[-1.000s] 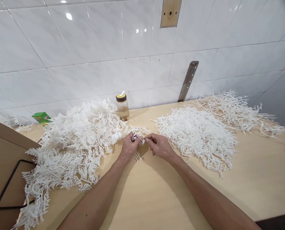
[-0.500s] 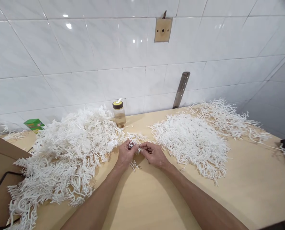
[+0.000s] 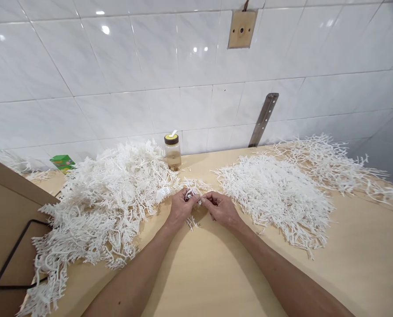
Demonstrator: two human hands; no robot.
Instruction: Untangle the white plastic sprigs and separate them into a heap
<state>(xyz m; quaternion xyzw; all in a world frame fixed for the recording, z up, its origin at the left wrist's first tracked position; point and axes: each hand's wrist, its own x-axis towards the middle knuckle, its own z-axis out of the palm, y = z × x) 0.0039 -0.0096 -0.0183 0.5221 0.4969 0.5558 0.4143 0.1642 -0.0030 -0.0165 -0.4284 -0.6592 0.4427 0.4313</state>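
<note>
A small bunch of thin white branching strands (image 3: 190,193) is held up between two bare hands, just above the middle of the table and between two larger piles. The left hand (image 3: 179,208) has its grip closed around the bunch, thumb pressed against curled fingers, with loops of white showing above the thumb. The right hand (image 3: 221,208) meets it from the right, thumb and forefinger pinched together on the right end of the bunch; its other fingers are folded under. A few white ends (image 3: 192,223) show just below the left hand, and I can't tell whether they hang from it or lie on the pale wood-look table (image 3: 203,277).

To the left spreads a tall, tangled heap of white strands (image 3: 107,198); to the right lies a flatter mat of white strands (image 3: 279,193), with a looser scatter of white strands (image 3: 335,163) beyond it at the far right. At the far side, a clear bottle with a dark-and-yellow lid (image 3: 173,154) stands upright beside the heap. A green carton (image 3: 63,163) pokes out at the far left, and nearer, a brown board with a black rectangular loop (image 3: 8,211) borders the heap.
</note>
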